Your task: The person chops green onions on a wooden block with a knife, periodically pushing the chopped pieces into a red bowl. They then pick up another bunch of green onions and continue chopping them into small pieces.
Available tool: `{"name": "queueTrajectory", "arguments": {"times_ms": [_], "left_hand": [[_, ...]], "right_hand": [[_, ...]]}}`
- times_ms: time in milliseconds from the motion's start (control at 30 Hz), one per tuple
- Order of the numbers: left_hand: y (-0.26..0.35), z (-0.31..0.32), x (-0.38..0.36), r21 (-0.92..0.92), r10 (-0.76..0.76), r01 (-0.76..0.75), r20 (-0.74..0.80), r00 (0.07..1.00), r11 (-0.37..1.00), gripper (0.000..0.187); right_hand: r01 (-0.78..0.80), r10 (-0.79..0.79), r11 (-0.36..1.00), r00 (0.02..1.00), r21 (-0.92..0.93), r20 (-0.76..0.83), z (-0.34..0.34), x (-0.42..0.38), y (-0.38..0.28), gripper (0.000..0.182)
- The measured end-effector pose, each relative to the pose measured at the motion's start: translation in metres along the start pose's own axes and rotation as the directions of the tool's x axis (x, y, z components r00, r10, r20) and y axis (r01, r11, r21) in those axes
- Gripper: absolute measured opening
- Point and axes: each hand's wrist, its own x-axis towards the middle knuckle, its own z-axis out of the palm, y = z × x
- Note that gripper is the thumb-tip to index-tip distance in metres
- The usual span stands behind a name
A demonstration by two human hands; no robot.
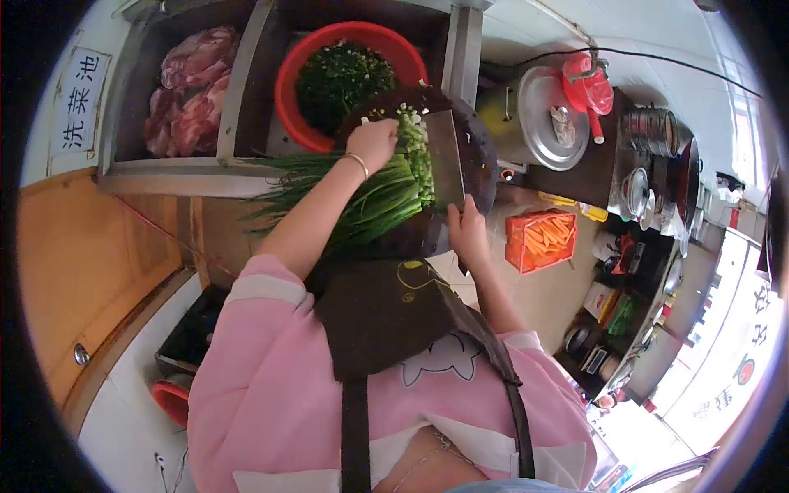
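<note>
A thick bunch of green onions [353,197] lies across a dark round chopping board [479,160], its long green tops hanging past the board's left side. My left hand [374,145] is closed over the bunch near its cut end, fingers curled down on it. With its handle in my right hand [469,232], a wide cleaver [445,158] stands just right of the cut pieces. Chopped green onion [417,156] is heaped between the blade and the bunch. Behind the board, a red basin [283,86] holds chopped greens [345,78].
Raw meat [197,90] lies in the left compartment of a metal sink [228,82]. A large lidded pot [542,115] stands right of the board. An orange crate of carrots [538,240] sits on the floor. Pans and shelves [629,287] line the right side.
</note>
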Motion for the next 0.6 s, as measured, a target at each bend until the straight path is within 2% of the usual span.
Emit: {"name": "queueTrajectory", "arguments": {"times_ms": [33,100,133,167,233,267,300,367,400,467,600], "left_hand": [[-0.004,-0.003,-0.003,0.004,0.001,-0.001,0.009,1.0,1.0,0.013],[-0.011,-0.012,-0.005,0.097,0.135,-0.126,-0.09,0.987,0.987,0.012],[-0.006,-0.022,-0.007,0.234,0.107,-0.122,0.076,0.991,0.965,0.017],[-0.008,-0.019,-0.012,0.235,0.109,-0.124,0.078,0.991,0.964,0.017],[-0.008,-0.017,-0.027,0.297,0.183,-0.222,0.152,0.971,0.929,0.024],[-0.007,-0.017,-0.031,0.227,0.061,-0.127,0.278,0.959,0.966,0.049],[0.002,-0.022,-0.04,0.228,0.065,-0.133,0.282,0.957,0.965,0.049],[0.016,-0.025,-0.066,0.317,0.077,-0.147,0.223,0.972,0.937,0.098],[0.023,-0.023,-0.078,0.317,0.077,-0.149,0.228,0.971,0.937,0.098],[0.035,-0.018,-0.093,0.484,0.033,-0.178,0.293,0.955,0.857,0.133],[0.032,0.003,-0.099,0.567,-0.012,-0.156,0.281,0.96,0.809,0.132]], "right_hand": [[-0.009,0.009,1.0,1.0,0.005,0.0,-0.001,-0.002,0.003,0.018],[-0.004,0.004,1.0,1.0,0.007,0.0,-0.001,-0.002,0.007,0.018],[-0.009,0.009,1.0,1.0,0.01,-0.003,-0.001,-0.004,0.007,0.018],[0.011,-0.01,1.0,1.0,0.018,-0.003,-0.001,-0.004,0.007,0.018],[0.031,-0.031,0.999,0.999,0.025,-0.006,-0.001,-0.004,0.008,0.018],[0.031,-0.031,1.0,0.999,0.004,0.004,0.001,-0.004,0.01,0.018],[0.028,-0.028,0.999,0.999,-0.016,0.015,0.003,-0.005,0.011,0.018],[0.019,-0.019,1.0,1.0,-0.023,0.014,0.004,-0.007,0.006,0.019],[0.016,-0.015,0.999,1.0,-0.032,0.016,0.003,-0.008,0.003,0.019],[0.011,-0.007,0.997,0.999,-0.079,0.047,0.002,-0.01,0.002,0.019],[-0.013,0.033,0.985,0.993,-0.174,0.112,-0.003,-0.023,-0.002,0.018]]}}
